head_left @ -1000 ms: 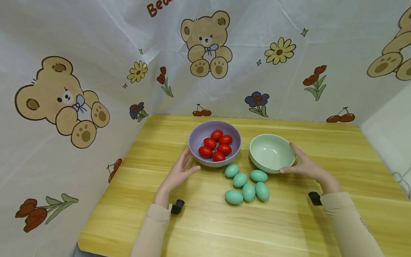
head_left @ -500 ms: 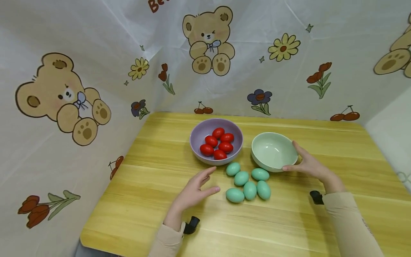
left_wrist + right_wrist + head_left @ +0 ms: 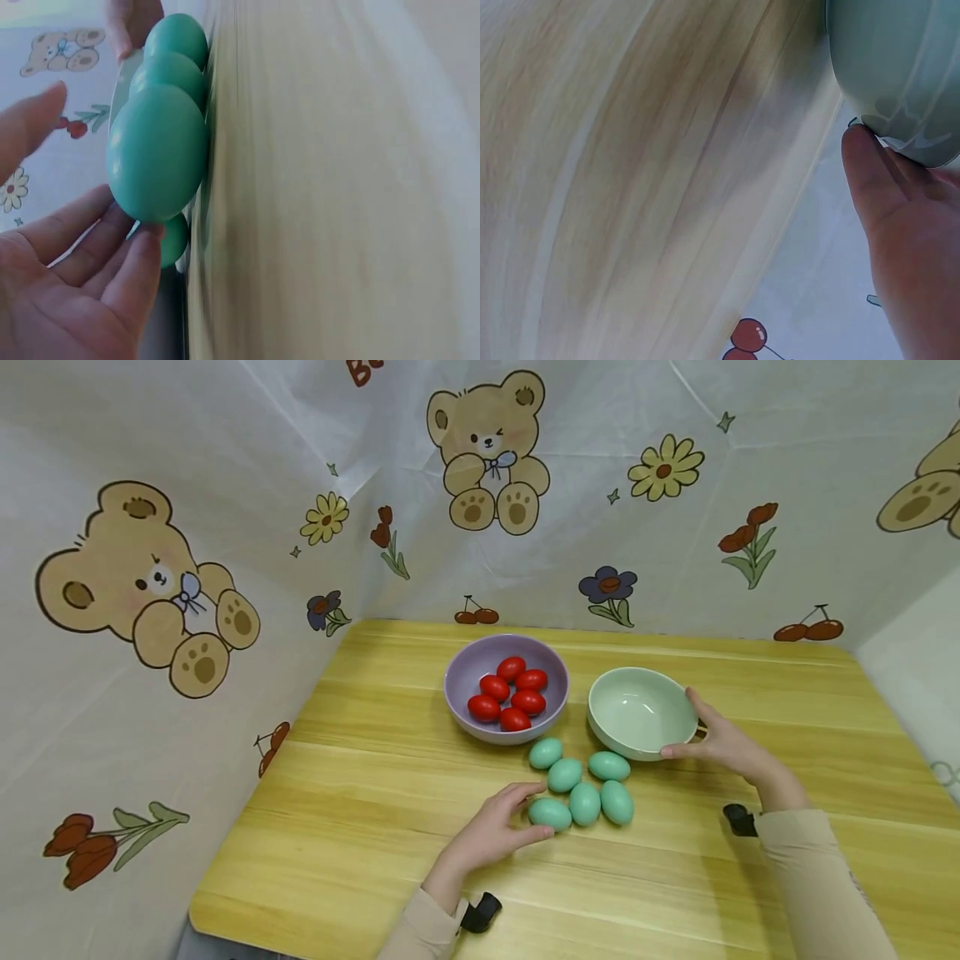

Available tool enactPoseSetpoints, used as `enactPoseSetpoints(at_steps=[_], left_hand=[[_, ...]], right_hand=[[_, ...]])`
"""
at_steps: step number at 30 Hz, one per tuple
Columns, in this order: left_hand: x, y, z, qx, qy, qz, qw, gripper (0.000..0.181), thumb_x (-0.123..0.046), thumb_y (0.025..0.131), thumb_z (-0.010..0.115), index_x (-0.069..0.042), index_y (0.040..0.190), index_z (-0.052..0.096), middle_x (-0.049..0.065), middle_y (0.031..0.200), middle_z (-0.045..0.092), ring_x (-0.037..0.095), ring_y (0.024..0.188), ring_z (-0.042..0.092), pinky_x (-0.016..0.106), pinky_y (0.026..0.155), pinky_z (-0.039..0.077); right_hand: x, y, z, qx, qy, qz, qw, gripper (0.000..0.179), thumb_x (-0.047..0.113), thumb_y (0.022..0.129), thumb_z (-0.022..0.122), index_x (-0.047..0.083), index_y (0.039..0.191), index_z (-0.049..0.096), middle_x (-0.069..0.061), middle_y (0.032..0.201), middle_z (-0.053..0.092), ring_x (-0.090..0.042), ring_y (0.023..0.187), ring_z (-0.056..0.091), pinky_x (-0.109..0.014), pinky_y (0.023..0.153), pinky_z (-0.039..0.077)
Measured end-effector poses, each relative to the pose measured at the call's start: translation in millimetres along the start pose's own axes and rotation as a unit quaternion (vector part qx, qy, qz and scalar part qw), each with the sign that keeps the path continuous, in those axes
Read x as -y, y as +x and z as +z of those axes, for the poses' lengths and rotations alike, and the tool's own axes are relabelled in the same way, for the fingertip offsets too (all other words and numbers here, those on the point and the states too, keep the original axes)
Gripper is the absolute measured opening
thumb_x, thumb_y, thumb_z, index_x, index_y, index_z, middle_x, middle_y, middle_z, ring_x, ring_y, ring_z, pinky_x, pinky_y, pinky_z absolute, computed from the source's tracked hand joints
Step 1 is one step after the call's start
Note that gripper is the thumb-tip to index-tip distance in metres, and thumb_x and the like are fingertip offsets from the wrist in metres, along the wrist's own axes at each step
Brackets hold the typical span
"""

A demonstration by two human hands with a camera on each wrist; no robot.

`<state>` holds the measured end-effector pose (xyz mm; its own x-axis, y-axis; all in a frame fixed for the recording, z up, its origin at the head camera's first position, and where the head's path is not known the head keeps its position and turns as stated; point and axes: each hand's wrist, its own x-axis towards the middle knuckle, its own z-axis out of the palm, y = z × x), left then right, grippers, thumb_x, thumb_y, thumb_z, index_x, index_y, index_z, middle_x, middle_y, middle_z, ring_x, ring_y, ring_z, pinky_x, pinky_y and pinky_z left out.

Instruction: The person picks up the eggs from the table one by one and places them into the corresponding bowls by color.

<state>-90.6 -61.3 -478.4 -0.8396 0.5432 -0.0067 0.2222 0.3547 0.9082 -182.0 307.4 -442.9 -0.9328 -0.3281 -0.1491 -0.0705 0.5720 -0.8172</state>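
In the head view my left hand (image 3: 491, 833) is at the nearest-left green egg (image 3: 550, 814), thumb and fingers spread on either side of it. The left wrist view shows fingertips (image 3: 150, 232) at the end of this egg (image 3: 159, 154), with the thumb held apart from it. More green eggs (image 3: 585, 803) lie beside it in a loose cluster. My right hand (image 3: 731, 747) rests against the right side of a pale green bowl (image 3: 637, 714), its fairly straight fingers (image 3: 870, 169) touching the wall. Nothing lies in that bowl.
A purple bowl (image 3: 457, 710) with several red eggs (image 3: 514, 701) stands left of the green bowl, behind the cluster. Everything is on a wooden table (image 3: 375, 760). A white sheet (image 3: 300, 427) printed with bears and flowers hangs along its back and left edges.
My left hand has left the side of the purple bowl and come right and nearer, to the green egg. The right hand has stayed at the green bowl.
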Motion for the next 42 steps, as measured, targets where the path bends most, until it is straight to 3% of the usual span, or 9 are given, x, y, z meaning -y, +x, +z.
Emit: enactPoseSetpoints(at_steps=[10, 16, 22, 27, 32, 42], left_hand=[[4.3, 5.7, 5.3, 0.011, 0.092, 0.04, 0.9949, 0.048, -0.027, 0.084, 0.07, -0.016, 0.127, 0.051, -0.007, 0.126, 0.048, 0.009, 0.117, 0.044, 0.028, 0.099, 0.036], [9.7, 8.0, 7.4, 0.018, 0.104, 0.067, 0.9921, 0.043, -0.022, 0.084, 0.07, -0.016, 0.123, 0.052, -0.008, 0.121, 0.052, 0.006, 0.113, 0.046, 0.025, 0.098, 0.037], [10.7, 5.3, 7.9, 0.029, 0.121, 0.074, 0.9895, 0.043, -0.022, 0.084, 0.07, -0.019, 0.123, 0.05, -0.008, 0.12, 0.051, 0.004, 0.112, 0.046, 0.023, 0.097, 0.037], [5.9, 4.3, 4.8, 0.033, 0.109, 0.073, 0.9908, 0.041, -0.024, 0.086, 0.068, -0.019, 0.122, 0.049, -0.009, 0.118, 0.05, 0.004, 0.109, 0.047, 0.023, 0.094, 0.039], [-5.2, 8.5, -4.2, 0.028, 0.069, 0.066, 0.9951, 0.041, -0.025, 0.087, 0.067, -0.02, 0.122, 0.046, -0.008, 0.117, 0.049, 0.006, 0.105, 0.048, 0.024, 0.09, 0.042], [-25.1, 40.5, -19.7, 0.007, 0.032, 0.066, 0.9973, 0.042, -0.021, 0.087, 0.066, -0.018, 0.124, 0.046, -0.006, 0.122, 0.047, 0.009, 0.108, 0.047, 0.027, 0.093, 0.043]], right_hand=[[-6.4, -0.1, 0.7, 0.001, 0.008, -0.004, 1.0, 0.112, 0.02, 0.079, 0.075, 0.006, 0.145, -0.015, -0.028, 0.149, -0.005, -0.053, 0.128, 0.016, -0.066, 0.097, 0.023], [-5.1, -2.2, -0.3, 0.002, 0.025, -0.002, 0.9997, 0.111, 0.018, 0.08, 0.074, 0.007, 0.145, -0.015, -0.028, 0.149, -0.005, -0.054, 0.128, 0.016, -0.065, 0.097, 0.023], [-6.7, -3.4, 1.4, -0.002, 0.029, 0.004, 0.9996, 0.11, 0.019, 0.08, 0.073, 0.01, 0.146, -0.014, -0.028, 0.149, -0.004, -0.053, 0.129, 0.013, -0.067, 0.097, 0.02], [-8.5, -3.9, 3.2, -0.007, 0.037, 0.005, 0.9993, 0.11, 0.018, 0.08, 0.074, 0.01, 0.146, -0.015, -0.028, 0.149, -0.004, -0.052, 0.13, 0.012, -0.066, 0.098, 0.02], [-7.1, -4.0, 3.5, -0.009, 0.041, 0.006, 0.9991, 0.11, 0.019, 0.08, 0.074, 0.01, 0.146, -0.015, -0.028, 0.149, -0.004, -0.052, 0.13, 0.013, -0.066, 0.098, 0.02], [-3.5, -3.7, 1.9, -0.008, 0.035, 0.007, 0.9993, 0.111, 0.02, 0.08, 0.074, 0.009, 0.146, -0.014, -0.029, 0.148, -0.002, -0.052, 0.129, 0.014, -0.066, 0.098, 0.021]])
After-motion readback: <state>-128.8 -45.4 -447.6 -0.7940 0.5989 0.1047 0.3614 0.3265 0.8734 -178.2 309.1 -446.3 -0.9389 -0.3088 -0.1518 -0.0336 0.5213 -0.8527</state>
